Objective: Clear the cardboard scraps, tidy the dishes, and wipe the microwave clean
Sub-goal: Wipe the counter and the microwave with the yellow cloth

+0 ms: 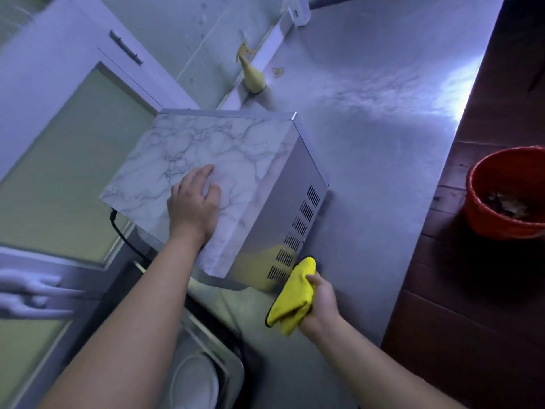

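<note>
Overhead, marble-veined boxy microwave (236, 154), bunched yellow cloth (292, 299).

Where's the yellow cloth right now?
Head view, right of centre: the yellow cloth is gripped in the right hand, at the lower corner of the microwave's vented metal side, over the steel counter.

marble-topped microwave (233, 160) on counter, yellow cloth (293, 296) beside

We can read no text, label, brand or number here: none on the microwave (230, 149) under our left hand (193, 202), none on the yellow cloth (292, 296) gripped in our right hand (321, 304).
</note>
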Demonstrator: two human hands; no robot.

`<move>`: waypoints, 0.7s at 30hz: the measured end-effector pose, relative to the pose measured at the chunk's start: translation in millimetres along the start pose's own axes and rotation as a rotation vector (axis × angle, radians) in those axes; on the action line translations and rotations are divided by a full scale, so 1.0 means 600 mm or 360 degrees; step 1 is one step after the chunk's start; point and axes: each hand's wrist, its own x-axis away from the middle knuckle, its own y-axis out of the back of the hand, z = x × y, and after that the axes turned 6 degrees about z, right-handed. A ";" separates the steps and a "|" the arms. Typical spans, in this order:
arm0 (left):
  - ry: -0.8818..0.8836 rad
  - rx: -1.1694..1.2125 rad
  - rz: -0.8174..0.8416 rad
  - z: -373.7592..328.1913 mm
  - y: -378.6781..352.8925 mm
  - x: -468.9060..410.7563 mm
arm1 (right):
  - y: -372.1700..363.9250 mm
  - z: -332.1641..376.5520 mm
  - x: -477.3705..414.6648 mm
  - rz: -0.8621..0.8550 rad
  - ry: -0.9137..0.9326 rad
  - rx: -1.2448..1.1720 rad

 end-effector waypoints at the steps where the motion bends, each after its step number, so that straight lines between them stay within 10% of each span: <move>1: 0.0005 0.0015 -0.0001 0.001 -0.001 0.000 | 0.008 0.014 0.015 0.0079 -0.0055 -0.0067; 8: 0.0017 -0.0019 -0.0022 0.007 -0.007 -0.009 | -0.131 0.077 0.090 0.0667 0.0971 0.0411; 12: -0.0043 -0.0044 -0.0027 0.013 -0.012 -0.016 | -0.191 -0.014 0.046 0.0369 0.1989 0.1495; 16: -0.0093 -0.0027 -0.0039 0.019 -0.016 -0.016 | -0.152 -0.041 -0.047 0.0210 0.2562 0.1653; 21: -0.0111 -0.0014 -0.0060 0.021 -0.017 -0.020 | -0.075 -0.015 -0.147 0.0162 0.2470 0.1631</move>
